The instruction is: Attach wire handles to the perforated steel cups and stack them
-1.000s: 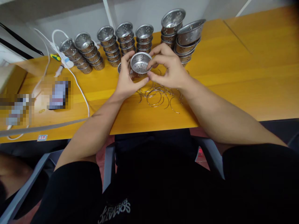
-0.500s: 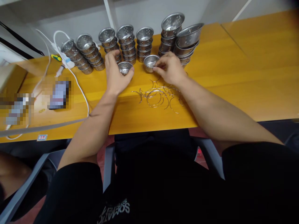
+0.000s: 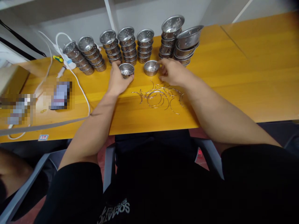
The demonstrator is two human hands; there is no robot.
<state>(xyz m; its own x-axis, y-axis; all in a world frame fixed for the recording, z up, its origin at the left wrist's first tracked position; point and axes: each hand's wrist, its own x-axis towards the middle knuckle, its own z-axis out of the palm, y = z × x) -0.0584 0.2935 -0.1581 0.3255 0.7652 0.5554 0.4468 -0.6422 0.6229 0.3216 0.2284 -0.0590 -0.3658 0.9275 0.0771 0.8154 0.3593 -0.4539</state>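
Two small perforated steel strainer cups stand on the yellow table (image 3: 221, 77). My left hand (image 3: 117, 80) wraps its fingers round the left cup (image 3: 126, 70). My right hand (image 3: 171, 72) rests just right of the other cup (image 3: 151, 67), fingers curled, fingertips touching its rim. A loose heap of thin wire rings (image 3: 158, 95) lies on the table between and in front of both hands.
Several stacks of the same steel cups (image 3: 127, 43) line the back of the table, with a taller leaning stack (image 3: 184, 40) at the right. A white power strip and cable (image 3: 67, 62) lie at the left, beside blurred items (image 3: 58, 93). The table edge runs close to my body.
The cup I held in both hands a second ago now stands on the table by my right hand. My left hand moved left onto a second cup.
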